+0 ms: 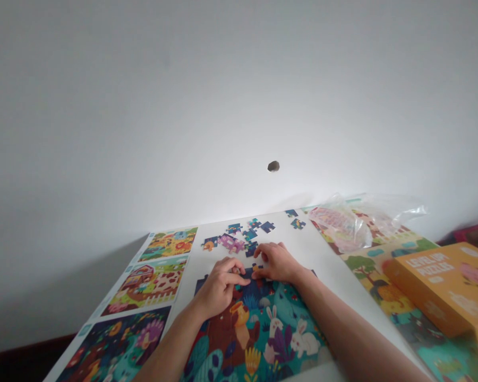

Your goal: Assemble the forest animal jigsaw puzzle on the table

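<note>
In the head camera's view, a person works with both bare hands at the far edge of a partly assembled puzzle (pixel 279 345) on a white counter (pixel 326 262). The puzzle lies beneath and between the forearms, showing a brown bear and two white rabbits among plants. The left hand (pixel 221 286) touches down at the upper edge, its thumb and index finger narrowly parted. The right hand (pixel 278 262) rests just beside it, the fingers curved with a small gap; whether either hand grips a piece cannot be told. Loose pieces (pixel 233 244) are scattered beyond the hands, toward the pale wall (pixel 143 106), which has a dark hole (pixel 273 166). Printed pictures (pixel 155 284) line the left side. On the right, a clear plastic bag (pixel 356 231) lies crumpled behind an orange box (pixel 434 286) lettered "Level Up! Puzzles."
</note>
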The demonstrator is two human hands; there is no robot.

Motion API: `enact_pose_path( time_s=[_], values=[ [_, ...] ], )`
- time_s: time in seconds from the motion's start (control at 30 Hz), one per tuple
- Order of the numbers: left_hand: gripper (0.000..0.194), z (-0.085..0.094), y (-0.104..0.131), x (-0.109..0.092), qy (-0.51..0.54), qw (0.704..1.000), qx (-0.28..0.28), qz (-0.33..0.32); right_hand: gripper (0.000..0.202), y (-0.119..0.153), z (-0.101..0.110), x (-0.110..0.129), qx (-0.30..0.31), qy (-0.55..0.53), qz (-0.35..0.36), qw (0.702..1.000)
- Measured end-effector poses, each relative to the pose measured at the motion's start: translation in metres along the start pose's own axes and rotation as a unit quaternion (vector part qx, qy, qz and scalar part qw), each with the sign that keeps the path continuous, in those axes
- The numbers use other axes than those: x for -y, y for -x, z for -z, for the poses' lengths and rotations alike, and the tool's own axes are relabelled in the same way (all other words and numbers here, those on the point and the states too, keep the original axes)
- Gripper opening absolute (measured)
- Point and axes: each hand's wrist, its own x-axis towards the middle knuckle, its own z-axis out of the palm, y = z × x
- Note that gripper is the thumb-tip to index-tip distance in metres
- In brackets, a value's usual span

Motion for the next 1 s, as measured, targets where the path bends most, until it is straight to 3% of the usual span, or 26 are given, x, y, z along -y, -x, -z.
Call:
enact_pose_path(
  time_s=[0.13, 0.27, 0.4, 0.77, 1.0],
  values=[
    [0.046, 0.0, 0.0, -0.001, 0.003, 1.0, 0.0, 0.003, 0.053, 0.001, 0.001, 0.0, 0.004, 0.002, 0.011, 1.0],
    [0.046, 0.001, -0.001, -0.002, 0.002, 1.0, -0.004, 0.003, 0.066, 0.002, 0.002, 0.001, 0.013, 0.013, 0.029, 0.999],
    [0.046, 0.0, -0.001, -0.001, 0.003, 1.0, -0.001, -0.001, 0.07, 0.0, 0.001, 0.003, 0.011, 0.009, 0.003, 1.0],
    [0.047, 0.001, 0.0, 0.001, 0.01, 1.0, 0.012, 0.01, 0.032, -0.007, -0.009, 0.001, -0.02, -0.005, -0.046, 0.999],
    [0.05, -0.001, 0.001, 0.006, 0.029, 0.999, -0.007, 0.032, 0.038, -0.005, -0.005, -0.003, 0.002, -0.008, -0.026, 1.0]
  ],
)
